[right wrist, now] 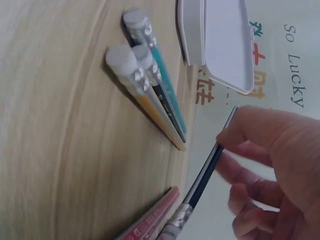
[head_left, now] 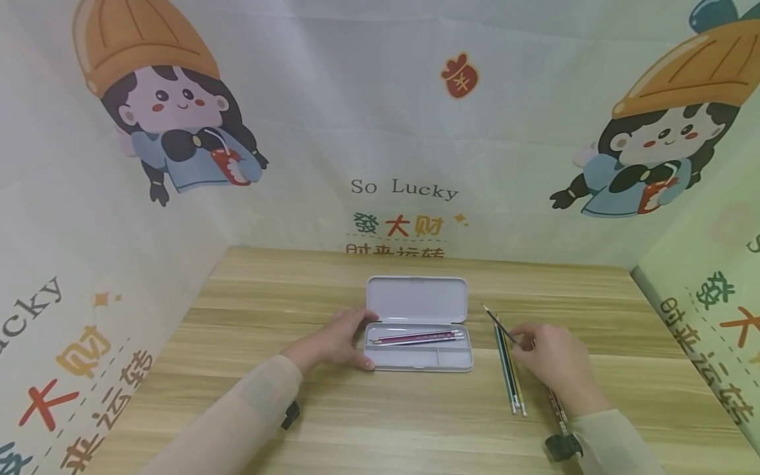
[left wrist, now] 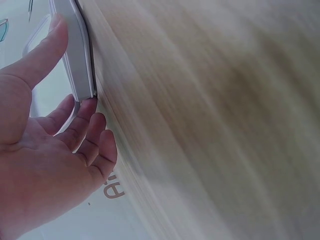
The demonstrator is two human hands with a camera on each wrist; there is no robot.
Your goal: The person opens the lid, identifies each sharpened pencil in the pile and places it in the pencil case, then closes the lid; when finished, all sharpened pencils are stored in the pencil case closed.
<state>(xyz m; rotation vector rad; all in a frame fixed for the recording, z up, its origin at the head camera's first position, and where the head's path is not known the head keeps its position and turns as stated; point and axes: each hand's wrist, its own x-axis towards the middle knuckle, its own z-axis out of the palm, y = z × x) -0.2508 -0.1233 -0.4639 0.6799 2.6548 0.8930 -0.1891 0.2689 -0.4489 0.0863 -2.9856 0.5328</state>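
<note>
An open white pencil case [head_left: 410, 358] lies on the table with its lid [head_left: 417, 300] folded back. Several pencils [head_left: 415, 338], purple among them, lie in its long back compartment. My left hand [head_left: 341, 340] grips the case's left end, thumb at the front corner and fingers towards the hinge. In the left wrist view, that thumb [left wrist: 55, 40] rests on the case's edge. To the right, my right hand [head_left: 555, 356] pinches a dark pencil [right wrist: 206, 172] between thumb and fingers, its sharpened tip pointing away and left. Its eraser end [right wrist: 172, 227] shows in the right wrist view.
Green, black and yellow pencils [head_left: 508, 369] lie side by side between the case and my right hand, erasers towards me. A red pencil [right wrist: 155, 215] lies under the right wrist. Printed cloth [head_left: 309, 132] encloses the wooden table [head_left: 273, 284] at its back and sides.
</note>
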